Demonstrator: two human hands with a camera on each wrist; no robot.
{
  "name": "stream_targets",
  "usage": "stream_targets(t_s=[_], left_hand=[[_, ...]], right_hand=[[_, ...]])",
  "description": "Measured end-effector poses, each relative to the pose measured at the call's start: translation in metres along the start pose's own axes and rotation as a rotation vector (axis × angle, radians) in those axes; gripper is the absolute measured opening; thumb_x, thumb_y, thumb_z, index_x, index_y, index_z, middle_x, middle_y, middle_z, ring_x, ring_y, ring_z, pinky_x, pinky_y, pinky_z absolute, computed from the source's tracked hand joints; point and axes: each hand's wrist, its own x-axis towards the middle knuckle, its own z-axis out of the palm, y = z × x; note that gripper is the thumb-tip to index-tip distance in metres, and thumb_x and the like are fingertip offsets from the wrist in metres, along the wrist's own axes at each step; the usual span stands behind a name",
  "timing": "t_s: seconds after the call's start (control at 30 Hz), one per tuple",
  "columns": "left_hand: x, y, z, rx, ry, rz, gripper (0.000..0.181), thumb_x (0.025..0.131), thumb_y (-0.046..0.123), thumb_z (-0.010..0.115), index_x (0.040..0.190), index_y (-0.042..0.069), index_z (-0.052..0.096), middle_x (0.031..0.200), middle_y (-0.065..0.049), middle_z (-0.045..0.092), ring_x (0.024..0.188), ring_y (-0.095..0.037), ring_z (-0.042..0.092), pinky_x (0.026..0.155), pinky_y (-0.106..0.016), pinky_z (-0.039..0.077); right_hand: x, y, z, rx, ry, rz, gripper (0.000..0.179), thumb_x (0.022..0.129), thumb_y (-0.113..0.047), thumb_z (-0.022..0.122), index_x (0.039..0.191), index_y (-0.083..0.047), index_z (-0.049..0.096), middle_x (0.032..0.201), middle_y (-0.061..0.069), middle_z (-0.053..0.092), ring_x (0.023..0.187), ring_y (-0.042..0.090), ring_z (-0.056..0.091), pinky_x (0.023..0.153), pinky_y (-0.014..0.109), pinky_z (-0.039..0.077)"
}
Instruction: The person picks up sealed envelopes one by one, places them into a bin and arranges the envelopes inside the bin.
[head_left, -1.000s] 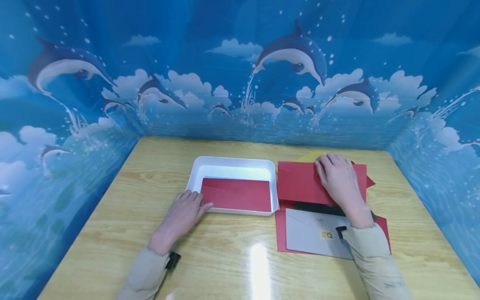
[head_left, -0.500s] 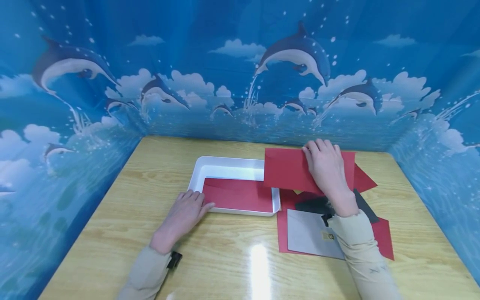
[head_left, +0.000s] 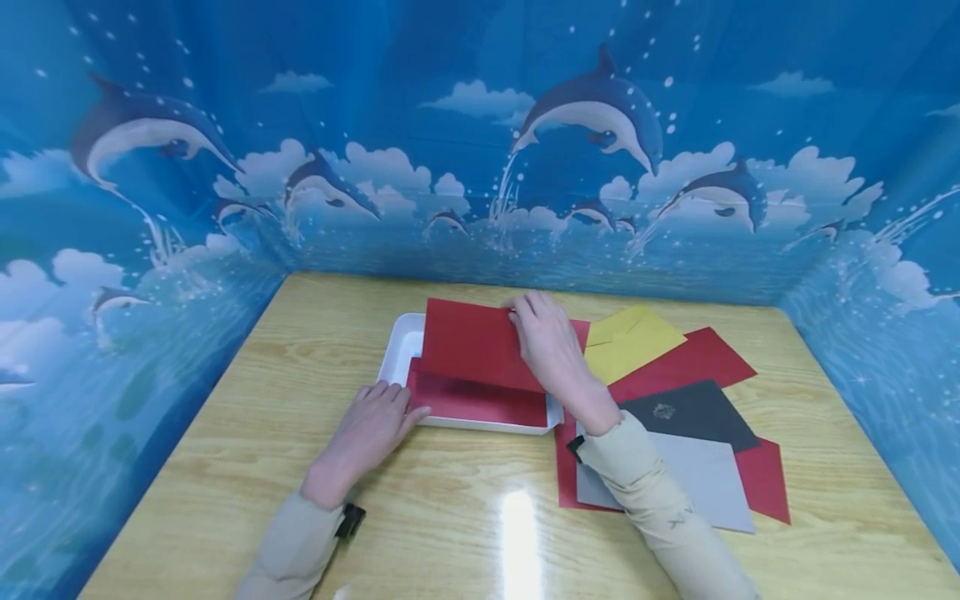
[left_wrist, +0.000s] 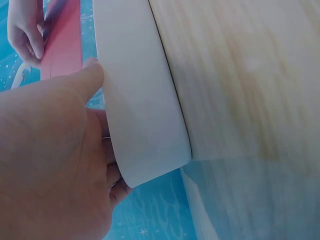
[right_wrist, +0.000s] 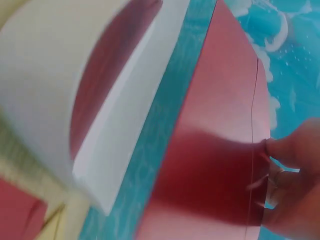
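Note:
My right hand (head_left: pixel 551 346) pinches a red envelope (head_left: pixel 476 342) by its upper edge, above the white tray (head_left: pixel 397 354). In the right wrist view, the thumb and fingers clasp the flap edge of this red envelope (right_wrist: pixel 215 130). A second red envelope (head_left: pixel 480 406) lies flat in the tray, partly covered by the raised one. My left hand (head_left: pixel 365 433) holds the tray's near left corner. Up close in the left wrist view, its thumb and fingers (left_wrist: pixel 92 75) hook over the rim of the tray (left_wrist: pixel 140 100).
Right of the tray lie a yellow envelope (head_left: pixel 633 342), a dark grey envelope (head_left: pixel 693 414), a light grey envelope (head_left: pixel 708 483) and more red envelopes (head_left: pixel 765 483), overlapping. A blue dolphin-print curtain (head_left: pixel 465 150) surrounds the wooden table (head_left: pixel 420 517) at the back and sides.
My right hand has carried the red envelope left, from over the pile to above the tray. The yellow and dark grey envelopes have come into sight. My left hand stays at the tray corner.

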Motion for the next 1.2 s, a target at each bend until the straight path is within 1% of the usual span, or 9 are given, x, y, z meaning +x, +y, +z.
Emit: stream_targets(t_s=[0.13,0.3,0.4,0.6,0.77,0.87,0.97,1.07,1.2], left_hand=[[0.0,0.0,0.0,-0.006,-0.013,-0.009,0.037,0.104,0.039,0.057,0.104,0.003,0.063,0.098,-0.01,0.064,0.096,-0.029,0.056,0.097,-0.048,0.043],[0.0,0.001,0.0,0.001,-0.041,-0.029,0.042,0.103,0.042,0.057,0.112,0.002,0.065,0.101,-0.01,0.065,0.096,-0.028,0.056,0.098,-0.047,0.043],[0.001,0.001,0.0,0.002,-0.041,-0.028,0.04,0.102,0.042,0.058,0.108,0.003,0.065,0.094,-0.007,0.062,0.091,-0.025,0.053,0.094,-0.044,0.043],[0.001,0.001,-0.001,-0.005,-0.006,-0.014,0.033,0.102,0.038,0.061,0.095,0.007,0.061,0.084,-0.003,0.055,0.085,-0.024,0.051,0.085,-0.041,0.041],[0.001,0.001,-0.001,-0.003,-0.007,-0.019,0.032,0.103,0.037,0.059,0.095,0.007,0.061,0.084,-0.004,0.055,0.086,-0.025,0.052,0.088,-0.043,0.042],[0.0,0.002,0.0,0.0,-0.008,-0.016,0.031,0.103,0.036,0.058,0.094,0.007,0.061,0.084,-0.004,0.055,0.086,-0.026,0.052,0.091,-0.044,0.042],[0.0,0.002,0.0,0.002,-0.006,-0.015,0.031,0.103,0.036,0.058,0.095,0.006,0.061,0.084,-0.005,0.055,0.087,-0.026,0.052,0.093,-0.045,0.043],[0.0,0.002,0.0,0.0,-0.006,-0.015,0.032,0.103,0.036,0.058,0.096,0.005,0.061,0.085,-0.005,0.055,0.088,-0.027,0.053,0.095,-0.046,0.043],[0.0,0.002,0.0,-0.001,-0.006,-0.015,0.032,0.103,0.036,0.059,0.095,0.005,0.061,0.085,-0.005,0.056,0.088,-0.027,0.053,0.096,-0.046,0.043]], right_hand=[[0.002,-0.009,0.016,0.026,-0.071,-0.006,0.02,0.098,0.001,0.062,0.118,0.0,0.066,0.104,0.013,0.063,0.095,0.027,0.061,0.086,0.04,0.053],[-0.005,-0.008,0.033,0.006,-0.244,0.025,0.034,0.091,0.008,0.065,0.124,-0.002,0.065,0.107,0.011,0.062,0.099,0.026,0.06,0.09,0.038,0.052],[-0.01,-0.005,0.04,0.0,-0.329,0.042,0.037,0.09,0.007,0.068,0.126,-0.004,0.065,0.11,0.01,0.064,0.104,0.025,0.061,0.092,0.037,0.053],[-0.014,-0.005,0.047,-0.08,-0.467,0.062,0.036,0.098,-0.001,0.061,0.133,-0.009,0.065,0.112,0.009,0.064,0.105,0.026,0.061,0.087,0.039,0.054],[-0.017,-0.005,0.05,-0.121,-0.539,0.081,0.038,0.1,-0.004,0.059,0.138,-0.009,0.062,0.116,0.011,0.064,0.104,0.028,0.062,0.087,0.041,0.054],[-0.02,-0.004,0.05,-0.127,-0.561,0.088,0.035,0.101,-0.011,0.061,0.136,-0.008,0.063,0.118,0.012,0.064,0.105,0.029,0.063,0.087,0.043,0.054],[-0.023,-0.001,0.048,-0.132,-0.55,0.085,0.032,0.101,-0.018,0.064,0.131,-0.008,0.067,0.117,0.012,0.066,0.104,0.03,0.064,0.084,0.043,0.055],[-0.026,0.002,0.042,-0.135,-0.481,0.077,0.027,0.098,-0.02,0.069,0.123,-0.011,0.071,0.113,0.009,0.068,0.1,0.028,0.065,0.082,0.042,0.055],[-0.032,0.004,0.028,-0.143,-0.328,0.051,0.018,0.093,-0.018,0.076,0.109,-0.013,0.075,0.101,0.005,0.068,0.09,0.024,0.064,0.08,0.04,0.054]])
